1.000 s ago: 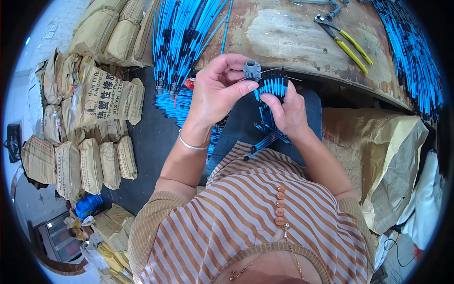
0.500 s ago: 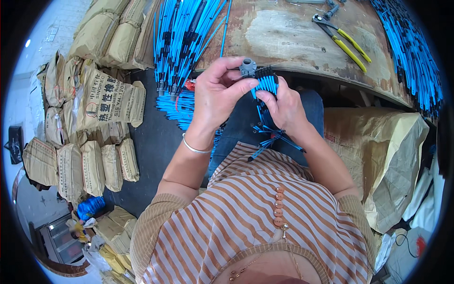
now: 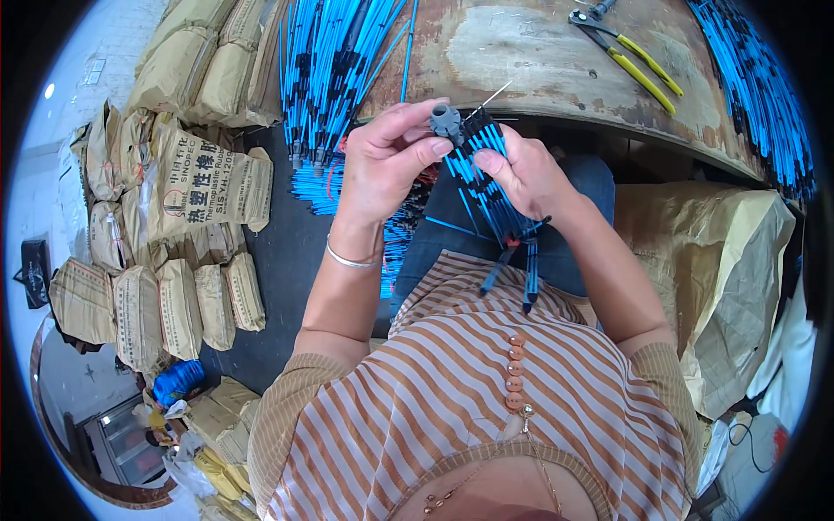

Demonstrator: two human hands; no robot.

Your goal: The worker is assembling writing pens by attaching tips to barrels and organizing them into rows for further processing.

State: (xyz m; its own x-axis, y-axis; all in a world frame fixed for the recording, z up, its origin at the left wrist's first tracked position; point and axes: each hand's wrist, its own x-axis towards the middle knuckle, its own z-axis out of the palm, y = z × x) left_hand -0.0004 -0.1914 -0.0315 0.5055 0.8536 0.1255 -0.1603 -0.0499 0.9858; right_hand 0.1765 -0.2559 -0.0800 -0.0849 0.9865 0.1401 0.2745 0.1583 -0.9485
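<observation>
The left grip is closed on a gray ribbed fitting, pinched at the fingertips, its round opening facing up. The right grip is closed around a bundle of blue-and-black rods, gripping it near the top, with the thumb across the front. The fitting sits at 9 o'clock from the bundle's upper end, right against it as seen here; whether the two are joined cannot be told. A thin pale stem juts toward 1 o'clock from between them. Below the right grip the bundle runs toward 5 o'clock, over the denim-covered lap, where a red tie circles it and the ends splay.

From the hands, brown paper sacks are piled at 9 o'clock, with a row of smaller sacks at 8 and a further stack at 10. A large crumpled paper sack stands at 4 o'clock. What these sacks hold is hidden. Yellow packets lie at 7 o'clock.

At 1 o'clock is the worn wooden surface, carrying yellow-handled pliers at 2. Similar blue-and-black rods are massed at 10 o'clock and near 3 o'clock.
</observation>
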